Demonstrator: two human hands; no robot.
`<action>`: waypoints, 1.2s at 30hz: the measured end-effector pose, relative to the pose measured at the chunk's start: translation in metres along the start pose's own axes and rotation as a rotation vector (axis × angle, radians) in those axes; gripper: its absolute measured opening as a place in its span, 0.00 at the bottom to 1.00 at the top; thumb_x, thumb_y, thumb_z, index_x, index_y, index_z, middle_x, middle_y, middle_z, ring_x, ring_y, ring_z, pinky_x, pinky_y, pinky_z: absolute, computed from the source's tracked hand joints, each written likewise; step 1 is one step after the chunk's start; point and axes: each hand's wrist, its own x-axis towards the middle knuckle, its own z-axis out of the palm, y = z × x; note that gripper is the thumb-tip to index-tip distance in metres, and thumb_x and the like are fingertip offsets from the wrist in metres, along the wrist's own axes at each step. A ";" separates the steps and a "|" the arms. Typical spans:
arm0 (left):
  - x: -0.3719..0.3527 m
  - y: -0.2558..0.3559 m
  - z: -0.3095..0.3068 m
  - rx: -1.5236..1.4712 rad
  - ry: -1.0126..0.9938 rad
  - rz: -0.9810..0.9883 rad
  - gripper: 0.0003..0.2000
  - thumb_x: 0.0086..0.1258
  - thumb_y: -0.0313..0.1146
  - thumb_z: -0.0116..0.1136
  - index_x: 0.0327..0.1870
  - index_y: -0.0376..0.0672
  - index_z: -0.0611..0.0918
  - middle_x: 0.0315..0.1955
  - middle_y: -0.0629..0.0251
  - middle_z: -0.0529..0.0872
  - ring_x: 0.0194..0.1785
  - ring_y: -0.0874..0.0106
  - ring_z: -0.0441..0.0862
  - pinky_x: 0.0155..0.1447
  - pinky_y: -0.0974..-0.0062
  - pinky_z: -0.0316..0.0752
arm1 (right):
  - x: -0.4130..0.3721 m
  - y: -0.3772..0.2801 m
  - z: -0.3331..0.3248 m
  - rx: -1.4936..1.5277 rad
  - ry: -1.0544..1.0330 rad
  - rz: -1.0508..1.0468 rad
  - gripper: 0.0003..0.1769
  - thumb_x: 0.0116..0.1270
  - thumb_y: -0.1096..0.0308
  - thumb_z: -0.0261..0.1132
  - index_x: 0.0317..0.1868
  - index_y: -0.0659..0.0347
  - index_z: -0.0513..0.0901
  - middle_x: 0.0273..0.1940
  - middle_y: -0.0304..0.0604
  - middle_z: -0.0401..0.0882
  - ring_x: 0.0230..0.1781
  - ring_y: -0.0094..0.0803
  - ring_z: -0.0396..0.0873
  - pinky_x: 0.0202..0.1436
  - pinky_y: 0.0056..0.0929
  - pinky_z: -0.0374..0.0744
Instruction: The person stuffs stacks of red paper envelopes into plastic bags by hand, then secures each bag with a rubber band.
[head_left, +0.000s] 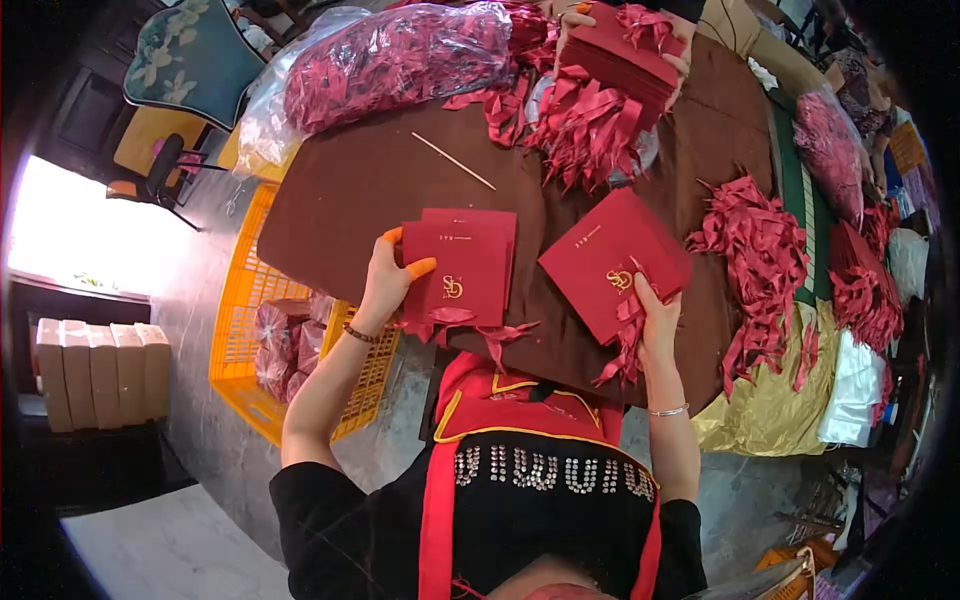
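My left hand (392,280), with orange covers on its thumb and a finger, grips the left edge of a small stack of flat red ribboned bags (478,265). Gold print marks the top one, and ribbons trail from the edge nearest me. Closed on the lower right corner of another stack of flat red ribboned bags (610,260) is my right hand (657,318). That stack is turned at an angle and slightly fanned. Both stacks are at the near side of the brown-covered table (350,190), apart from each other.
Across the table, another person's hands (683,62) hold a thick red stack (625,60). A loose ribbon heap (755,260) lies on the right. A thin stick (453,161) and a plastic-wrapped red bundle (400,70) are farther back. A yellow crate (235,345) stands at the left.
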 end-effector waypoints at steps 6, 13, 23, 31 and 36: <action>0.027 0.008 0.015 -0.513 -0.160 0.069 0.31 0.53 0.30 0.64 0.56 0.33 0.62 0.46 0.54 0.74 0.50 0.68 0.74 0.50 0.73 0.72 | 0.002 0.001 -0.003 -0.034 -0.020 0.013 0.28 0.56 0.77 0.63 0.57 0.61 0.63 0.50 0.40 0.70 0.49 0.30 0.71 0.54 0.28 0.71; 0.038 0.010 0.018 0.359 0.025 0.065 0.29 0.57 0.32 0.59 0.59 0.37 0.62 0.51 0.52 0.71 0.53 0.62 0.70 0.55 0.70 0.66 | 0.001 0.001 -0.004 -0.041 -0.015 0.028 0.31 0.53 0.77 0.64 0.57 0.63 0.62 0.52 0.43 0.69 0.51 0.30 0.69 0.55 0.29 0.68; 0.087 0.040 0.035 0.819 -0.523 0.516 0.39 0.47 0.56 0.61 0.60 0.45 0.64 0.51 0.58 0.70 0.60 0.59 0.61 0.64 0.51 0.46 | -0.004 -0.004 0.004 -0.053 -0.023 -0.014 0.30 0.53 0.78 0.65 0.57 0.63 0.63 0.50 0.42 0.70 0.49 0.30 0.71 0.54 0.28 0.69; 0.078 0.077 -0.009 0.546 -0.613 0.555 0.24 0.46 0.45 0.67 0.36 0.38 0.72 0.34 0.53 0.76 0.37 0.54 0.75 0.39 0.69 0.71 | -0.006 0.009 -0.002 -0.102 0.005 -0.114 0.29 0.53 0.78 0.64 0.56 0.63 0.64 0.49 0.41 0.71 0.49 0.29 0.71 0.55 0.27 0.68; 0.038 0.118 -0.056 -0.157 -0.494 0.316 0.24 0.41 0.34 0.71 0.40 0.39 0.73 0.32 0.70 0.77 0.35 0.75 0.76 0.39 0.77 0.72 | -0.011 0.008 -0.003 -0.052 -0.011 -0.072 0.31 0.52 0.77 0.65 0.56 0.63 0.63 0.50 0.42 0.71 0.50 0.30 0.71 0.55 0.28 0.69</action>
